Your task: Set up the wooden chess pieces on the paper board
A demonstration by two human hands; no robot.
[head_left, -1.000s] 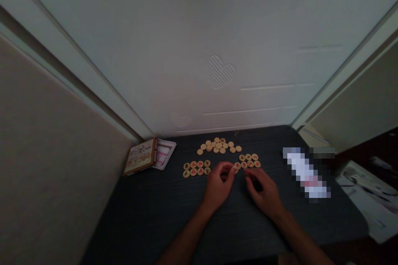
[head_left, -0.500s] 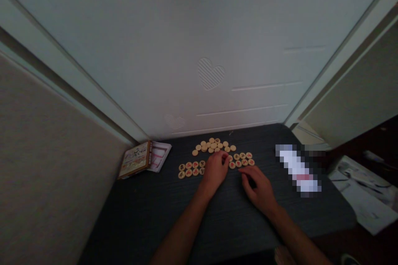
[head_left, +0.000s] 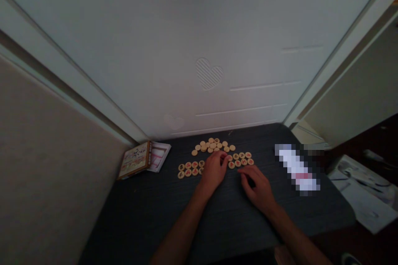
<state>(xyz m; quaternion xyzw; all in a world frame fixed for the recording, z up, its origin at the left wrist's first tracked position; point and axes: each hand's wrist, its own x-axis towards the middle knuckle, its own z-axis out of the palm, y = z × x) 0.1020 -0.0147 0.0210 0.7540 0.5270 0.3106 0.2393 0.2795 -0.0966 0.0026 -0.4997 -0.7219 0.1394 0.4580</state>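
Round wooden game discs lie on a dark table (head_left: 174, 215). A heap of blank-faced discs (head_left: 214, 145) sits at the back. A two-row group with red and dark marks (head_left: 189, 169) lies to the left, and another marked group (head_left: 242, 159) to the right. My left hand (head_left: 214, 169) reaches between the groups, its fingertips curled at the near edge of the heap and the right group; whether they pinch a disc is hidden. My right hand (head_left: 258, 187) rests on the table just below the right group, fingers loosely bent, nothing seen in it.
A small game box (head_left: 135, 160) with a folded sheet (head_left: 159, 156) lies at the table's back left. A blurred-out item (head_left: 297, 167) lies at the right. A pale wall rises right behind the discs. Papers (head_left: 360, 194) lie past the table's right edge.
My left hand moved forward from the gap between the marked groups to the edge of the heap. My right hand drew back slightly from the right group.
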